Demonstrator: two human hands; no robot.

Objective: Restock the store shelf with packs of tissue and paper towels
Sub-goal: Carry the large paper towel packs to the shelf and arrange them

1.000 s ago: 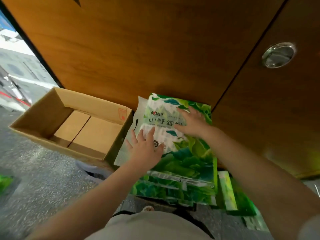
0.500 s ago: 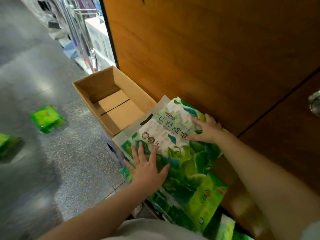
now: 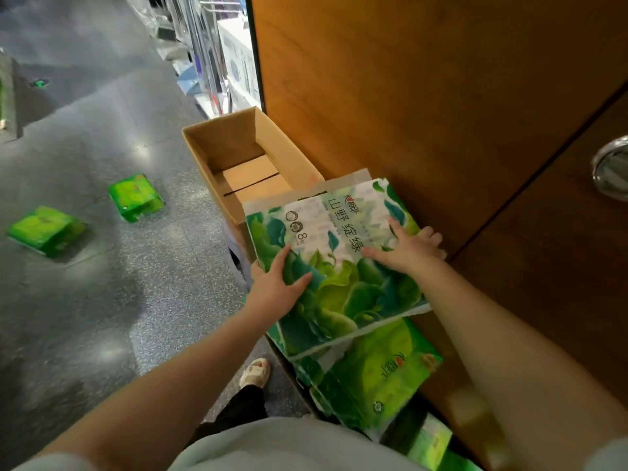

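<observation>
A large green-and-white tissue pack (image 3: 339, 263) printed with leaves lies flat on top of a second green pack (image 3: 377, 372), beside a wooden cabinet. My left hand (image 3: 277, 287) grips the top pack's left edge, thumb on its face and fingers under the side. My right hand (image 3: 407, 251) lies on the pack's right part with fingers spread, close to the cabinet. A further green pack (image 3: 430, 443) shows at the bottom, partly hidden by my right arm.
An open cardboard box (image 3: 217, 154) with nothing inside stands on the floor just beyond the packs. Two small green packs (image 3: 136, 197) (image 3: 46, 229) lie on the grey floor (image 3: 102, 317) to the left. The wooden cabinet (image 3: 424, 96) with a round metal pull (image 3: 611, 168) walls off the right. Shelving (image 3: 217, 56) stands far back.
The view has swung left and taken in more floor. My left hand moved from lying flat on the pack's face to gripping its left edge. The top pack has shifted over the one beneath.
</observation>
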